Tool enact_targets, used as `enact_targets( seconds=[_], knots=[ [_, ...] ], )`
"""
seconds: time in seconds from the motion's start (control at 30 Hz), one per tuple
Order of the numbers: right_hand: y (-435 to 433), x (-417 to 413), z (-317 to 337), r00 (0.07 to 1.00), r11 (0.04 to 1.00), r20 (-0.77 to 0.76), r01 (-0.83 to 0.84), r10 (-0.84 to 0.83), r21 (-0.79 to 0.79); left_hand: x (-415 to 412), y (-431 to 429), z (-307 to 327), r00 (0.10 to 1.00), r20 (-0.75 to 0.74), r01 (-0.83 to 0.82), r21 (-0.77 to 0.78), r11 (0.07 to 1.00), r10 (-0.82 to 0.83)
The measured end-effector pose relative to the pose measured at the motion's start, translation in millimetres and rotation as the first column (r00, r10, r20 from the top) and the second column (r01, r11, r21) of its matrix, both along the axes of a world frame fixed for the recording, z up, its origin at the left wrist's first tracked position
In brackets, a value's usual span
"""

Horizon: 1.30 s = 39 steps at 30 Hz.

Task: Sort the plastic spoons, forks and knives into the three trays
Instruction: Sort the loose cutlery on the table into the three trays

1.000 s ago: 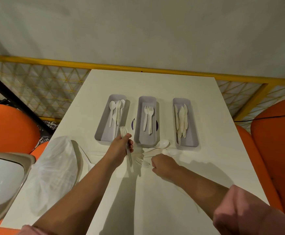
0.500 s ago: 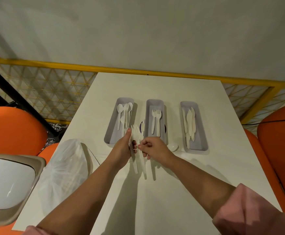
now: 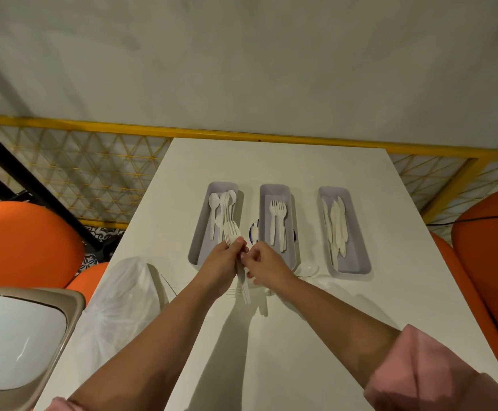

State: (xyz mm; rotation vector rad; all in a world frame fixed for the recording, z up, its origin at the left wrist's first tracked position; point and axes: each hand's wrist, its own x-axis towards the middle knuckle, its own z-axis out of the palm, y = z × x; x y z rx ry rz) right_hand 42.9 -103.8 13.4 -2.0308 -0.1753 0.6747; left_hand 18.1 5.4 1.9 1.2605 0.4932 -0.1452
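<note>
At nine o'clock of your hands lies the plastic bag (image 3: pixel 123 301). Your left hand (image 3: pixel 219 264) grips a bundle of forks (image 3: pixel 231 232), tines up, above the near end of the spoon tray (image 3: pixel 201 247) at eleven o'clock. Your right hand (image 3: pixel 267 265) pinches the same handles. The fork tray (image 3: pixel 275 191) sits at one o'clock, a loose spoon (image 3: pixel 308 268) at three, the knife tray (image 3: pixel 356 256) at two. Slacken either grip before you cross over and the bundle will likely fan apart, dropping forks among the spoons (image 3: pixel 215 201).
</note>
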Motion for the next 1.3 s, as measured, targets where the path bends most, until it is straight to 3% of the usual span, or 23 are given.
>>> enact_targets(
  seconds=[0.13,0.33,0.5,0.6,0.7,0.77,0.83,1.07,1.3],
  knots=[
    [-0.3,-2.1,12.5,0.981,0.997,-0.195,-0.007,0.023,0.079,6.5,2.8,-0.2,1.0,-0.022,0.019,0.122,0.992,-0.016],
    [-4.8,-0.3,19.2,0.97,0.978,-0.223,-0.055,0.101,0.203,6.8,6.4,8.1,0.994,-0.032,0.113,0.195,0.974,-0.108],
    [-7.7,2.5,15.6,0.969,0.969,-0.243,0.021,0.04,0.244,1.7,22.3,9.1,0.968,-0.046,0.249,0.325,0.912,-0.248],
    [-10.2,4.8,13.9,0.974,0.974,-0.225,0.083,-0.034,0.212,-2.4,35.3,-1.9,0.949,-0.096,0.299,0.58,0.758,-0.302],
    [-12.0,7.2,11.5,0.976,0.979,-0.204,0.113,-0.078,0.167,-9.4,43.9,-17.1,0.898,-0.183,0.366,0.814,0.451,-0.399],
    [-12.3,8.2,9.5,0.974,0.981,-0.207,0.124,-0.093,0.146,-14.8,45.0,-27.4,0.859,-0.259,0.398,0.88,0.258,-0.441],
    [-12.8,8.1,8.3,0.974,0.985,-0.206,0.121,-0.094,0.124,-19.2,44.1,-36.3,0.847,-0.329,0.412,0.902,0.126,-0.417],
    [-15.9,8.3,6.8,0.979,0.989,-0.186,0.106,-0.086,0.099,-30.4,43.1,-64.8,0.82,-0.433,0.445,0.894,-0.059,-0.375],
    [-18.3,9.2,5.9,0.982,0.994,-0.174,0.093,-0.08,0.066,-32.2,45.2,-71.6,0.77,-0.402,0.434,0.899,-0.055,-0.495]
  ],
)
